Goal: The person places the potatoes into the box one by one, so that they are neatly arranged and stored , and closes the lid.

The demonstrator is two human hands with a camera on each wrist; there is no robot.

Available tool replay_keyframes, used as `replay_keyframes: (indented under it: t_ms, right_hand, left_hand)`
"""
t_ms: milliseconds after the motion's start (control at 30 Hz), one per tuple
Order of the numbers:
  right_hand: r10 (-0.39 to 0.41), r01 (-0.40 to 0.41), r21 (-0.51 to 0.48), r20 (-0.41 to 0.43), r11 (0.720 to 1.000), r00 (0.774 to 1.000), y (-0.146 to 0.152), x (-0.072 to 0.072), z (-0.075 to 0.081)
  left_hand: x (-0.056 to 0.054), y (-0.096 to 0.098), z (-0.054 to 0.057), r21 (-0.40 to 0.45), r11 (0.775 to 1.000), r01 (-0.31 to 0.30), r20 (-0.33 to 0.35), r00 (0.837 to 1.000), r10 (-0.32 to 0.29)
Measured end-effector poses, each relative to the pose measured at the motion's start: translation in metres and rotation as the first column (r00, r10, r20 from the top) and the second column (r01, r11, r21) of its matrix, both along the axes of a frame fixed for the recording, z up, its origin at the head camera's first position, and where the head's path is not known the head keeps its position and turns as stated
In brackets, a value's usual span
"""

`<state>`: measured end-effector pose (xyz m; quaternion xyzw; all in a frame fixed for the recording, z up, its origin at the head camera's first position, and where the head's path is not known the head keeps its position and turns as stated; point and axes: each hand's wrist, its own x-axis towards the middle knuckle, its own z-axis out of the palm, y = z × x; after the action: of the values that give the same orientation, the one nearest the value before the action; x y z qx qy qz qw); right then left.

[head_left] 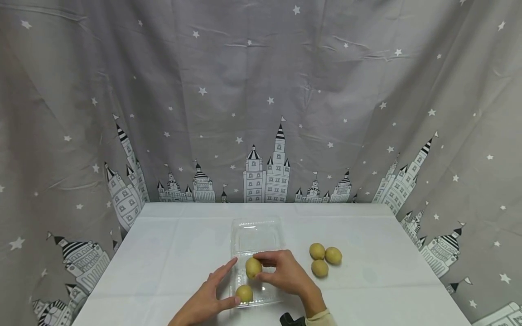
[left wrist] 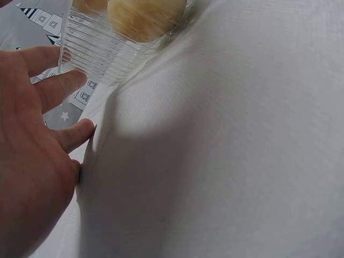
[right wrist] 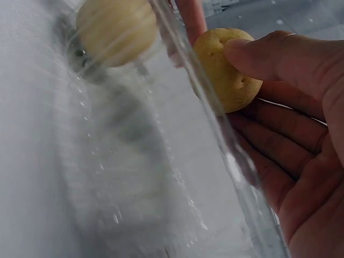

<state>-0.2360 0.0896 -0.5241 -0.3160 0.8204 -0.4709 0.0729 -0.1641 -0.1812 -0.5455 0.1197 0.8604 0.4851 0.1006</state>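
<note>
A clear plastic clamshell box [head_left: 267,294] lies on the table, its lid [head_left: 256,236] folded back to the far side. One potato [head_left: 244,293] is in the base at the near left corner. Between thumb and fingers, my right hand [head_left: 287,274] pinches another potato [head_left: 253,268] over the base; its eyes show in the right wrist view [right wrist: 228,70]. My left hand [head_left: 208,296] is at the box's left side with fingers spread. In the left wrist view, fingertips [left wrist: 67,88] meet or nearly meet the ribbed wall [left wrist: 102,59].
Three more potatoes [head_left: 320,268] sit in a cluster on the white tablecloth [head_left: 387,271], right of the box. Behind the table hangs a grey curtain [head_left: 253,90] with printed stars and castles. A black strap or device [head_left: 291,320] is at the right wrist.
</note>
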Motion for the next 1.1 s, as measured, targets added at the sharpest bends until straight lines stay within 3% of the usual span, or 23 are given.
replay_keyframes:
  t_ms: [600,1100]
  right_hand:
    - [0.009,-0.009,0.030,0.001,1.000,1.000,-0.018,-0.002,-0.007]
    - [-0.023,0.021,0.087,0.021,0.996,1.000,-0.032,-0.001,-0.011]
  left_hand:
    - [0.001,0.000,0.001,0.039,0.999,0.004,-0.008,1.000,-0.004]
    - [0.000,0.003,0.000,0.009,1.000,-0.023,0.045,0.999,0.022]
